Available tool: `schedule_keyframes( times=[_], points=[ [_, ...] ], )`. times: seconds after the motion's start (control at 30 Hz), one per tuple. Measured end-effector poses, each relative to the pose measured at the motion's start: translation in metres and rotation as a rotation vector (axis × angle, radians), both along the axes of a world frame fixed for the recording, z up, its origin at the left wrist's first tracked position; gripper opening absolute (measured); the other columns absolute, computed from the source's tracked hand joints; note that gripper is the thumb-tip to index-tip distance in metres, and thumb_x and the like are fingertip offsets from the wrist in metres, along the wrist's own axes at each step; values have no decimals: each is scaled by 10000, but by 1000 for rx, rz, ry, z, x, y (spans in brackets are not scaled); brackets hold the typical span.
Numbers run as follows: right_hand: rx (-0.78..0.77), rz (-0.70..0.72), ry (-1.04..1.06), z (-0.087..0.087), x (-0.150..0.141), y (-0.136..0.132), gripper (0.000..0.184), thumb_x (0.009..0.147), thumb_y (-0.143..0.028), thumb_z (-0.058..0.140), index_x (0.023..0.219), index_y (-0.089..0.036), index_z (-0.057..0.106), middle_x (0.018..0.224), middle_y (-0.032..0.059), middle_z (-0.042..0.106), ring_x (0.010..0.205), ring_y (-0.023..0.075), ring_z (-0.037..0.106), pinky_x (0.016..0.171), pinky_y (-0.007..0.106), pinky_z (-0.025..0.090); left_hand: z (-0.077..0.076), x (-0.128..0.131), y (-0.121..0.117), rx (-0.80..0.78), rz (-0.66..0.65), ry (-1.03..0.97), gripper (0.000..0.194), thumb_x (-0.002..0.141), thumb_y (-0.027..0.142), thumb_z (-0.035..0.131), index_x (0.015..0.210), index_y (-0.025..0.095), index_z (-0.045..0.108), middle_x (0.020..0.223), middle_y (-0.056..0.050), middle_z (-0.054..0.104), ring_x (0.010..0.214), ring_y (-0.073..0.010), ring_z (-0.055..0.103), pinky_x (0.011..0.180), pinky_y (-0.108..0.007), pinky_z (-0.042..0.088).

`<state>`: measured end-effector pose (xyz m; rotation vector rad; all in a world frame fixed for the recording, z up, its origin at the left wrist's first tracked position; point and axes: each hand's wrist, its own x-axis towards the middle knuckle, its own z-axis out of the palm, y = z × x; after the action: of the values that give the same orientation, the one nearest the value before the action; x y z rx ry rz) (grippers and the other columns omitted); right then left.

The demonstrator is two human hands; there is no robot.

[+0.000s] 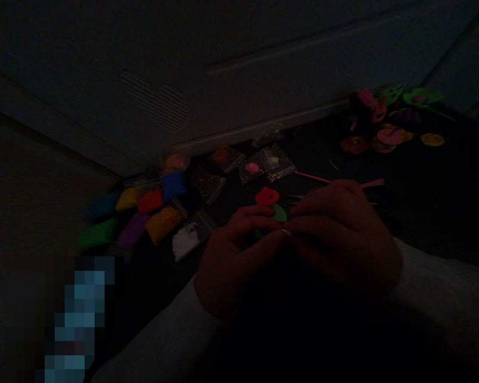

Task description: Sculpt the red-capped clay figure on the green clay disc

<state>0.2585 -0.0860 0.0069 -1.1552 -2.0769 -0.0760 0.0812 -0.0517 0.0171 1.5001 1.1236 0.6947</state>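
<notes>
The scene is very dark. My left hand (239, 250) is closed, with thumb and forefinger pinching a small white piece of clay (286, 232). My right hand (343, 234) meets it from the other side, its fingertips drawn together at the same piece; its thumb is mostly hidden. Just beyond the fingertips lies a red clay shape (267, 196) with a dark cross mark on it. A green round clay piece (278, 213) touches or adjoins it, partly covered by my left fingers. Something blue beneath is barely visible.
Coloured clay packets (163, 224) lie at the left, with a bag of white clay (186, 240) nearest my left hand. Small clear bags (252, 167) line the wall. A pink stick tool (313, 176) lies behind my right hand. Finished-looking clay figures (390, 137) stand at the back right.
</notes>
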Motion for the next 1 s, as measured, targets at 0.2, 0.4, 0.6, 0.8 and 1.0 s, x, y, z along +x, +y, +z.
schedule_keyframes(
  times=[0.2, 0.4, 0.6, 0.8, 1.0],
  points=[
    [5, 7, 12, 2, 1, -1, 129, 757, -210, 614, 884, -197, 604, 890, 35, 655, 841, 170, 580, 751, 393, 390, 2, 1, -1, -5, -16, 44, 78, 704, 321, 665, 741, 258, 693, 1023, 28, 585, 970, -139, 568, 906, -234, 415],
    [14, 32, -2, 0, 1, 0, 127, 760, -195, 608, 885, -186, 595, 884, 36, 653, 834, 169, 575, 736, 398, 388, 1, 1, -2, 71, -23, 80, 58, 690, 298, 670, 728, 259, 689, 1010, 21, 599, 944, -149, 584, 899, -264, 430],
    [23, -13, -10, 0, 5, 1, 226, 754, -233, 619, 968, -167, 590, 916, 65, 635, 867, 191, 572, 739, 390, 418, 2, -8, 11, 265, 34, 258, 116, 673, 325, 674, 748, 237, 686, 979, -7, 622, 906, -168, 594, 855, -303, 456],
    [5, -114, 30, 4, 16, 0, 251, 754, -224, 607, 995, -157, 590, 971, 94, 609, 921, 212, 550, 760, 368, 446, -14, -16, 29, 654, 92, 546, 152, 685, 306, 651, 771, 183, 679, 958, -57, 635, 963, -226, 559, 879, -403, 425],
    [-38, -59, -5, -1, 7, 1, 197, 761, -213, 600, 950, -158, 605, 931, 79, 627, 888, 200, 564, 761, 388, 428, -7, -8, 15, 576, -7, 432, 124, 690, 284, 656, 783, 204, 668, 978, -40, 625, 972, -202, 553, 890, -368, 420]
  ],
)
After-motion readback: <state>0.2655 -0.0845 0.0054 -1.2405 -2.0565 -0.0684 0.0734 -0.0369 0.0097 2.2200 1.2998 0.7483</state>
